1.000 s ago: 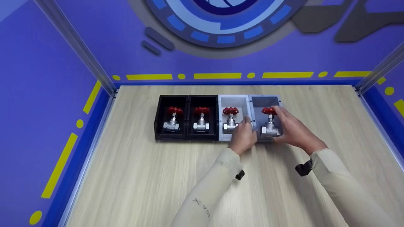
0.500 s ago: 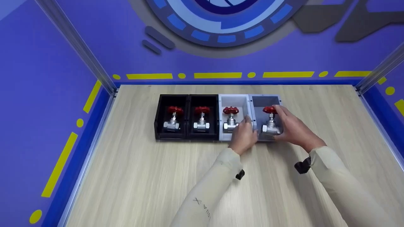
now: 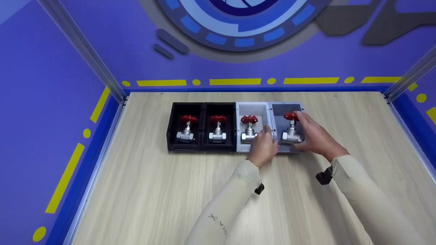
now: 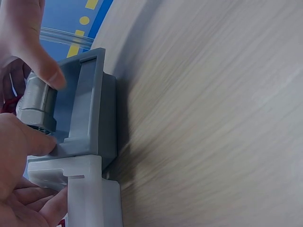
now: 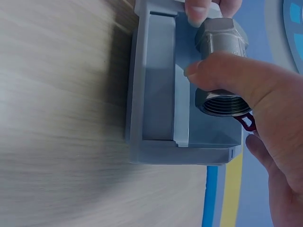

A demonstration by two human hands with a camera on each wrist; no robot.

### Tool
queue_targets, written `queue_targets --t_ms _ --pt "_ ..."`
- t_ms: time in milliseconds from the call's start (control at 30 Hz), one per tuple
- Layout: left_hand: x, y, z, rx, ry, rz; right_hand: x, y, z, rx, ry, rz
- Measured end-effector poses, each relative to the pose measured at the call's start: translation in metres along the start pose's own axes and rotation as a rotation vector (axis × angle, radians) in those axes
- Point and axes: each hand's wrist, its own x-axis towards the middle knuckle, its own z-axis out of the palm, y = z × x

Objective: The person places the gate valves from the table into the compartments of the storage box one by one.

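Note:
My right hand (image 3: 318, 139) holds a metal valve (image 3: 291, 136) with a red handwheel, upright in the grey bin (image 3: 285, 109). In the right wrist view its thumb lies across the valve body (image 5: 220, 45); the other fingers are behind, near the handwheel. The left hand (image 3: 263, 147) pinches the wall between the white bin (image 3: 252, 108) and the grey one. As the left wrist view shows, its thumb is on the grey side and its fingers inside the white bin. Another red-handled valve (image 3: 249, 119) stands in the white bin, partly covered by the left hand.
Two black bins (image 3: 185, 109) adjoin the white bin on the left, each with a similar valve (image 3: 218, 136) inside. The bins form one row on a wooden table (image 3: 153, 197). Blue printed walls (image 3: 218, 68) enclose the table's back and sides.
The right hand has shifted slightly away from the person, carrying the valve a little farther back in the grey bin. The left hand and the other valves stay put.

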Motion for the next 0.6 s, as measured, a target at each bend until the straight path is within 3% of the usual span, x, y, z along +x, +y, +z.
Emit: queue_targets --t_ms 200,600 --pt "0.0 0.0 0.001 0.007 -0.02 -0.016 0.005 0.001 0.001 0.01 -0.04 0.037" --pt "0.0 0.0 0.001 -0.004 -0.017 -0.019 0.014 0.002 0.001 0.007 -0.066 0.015"
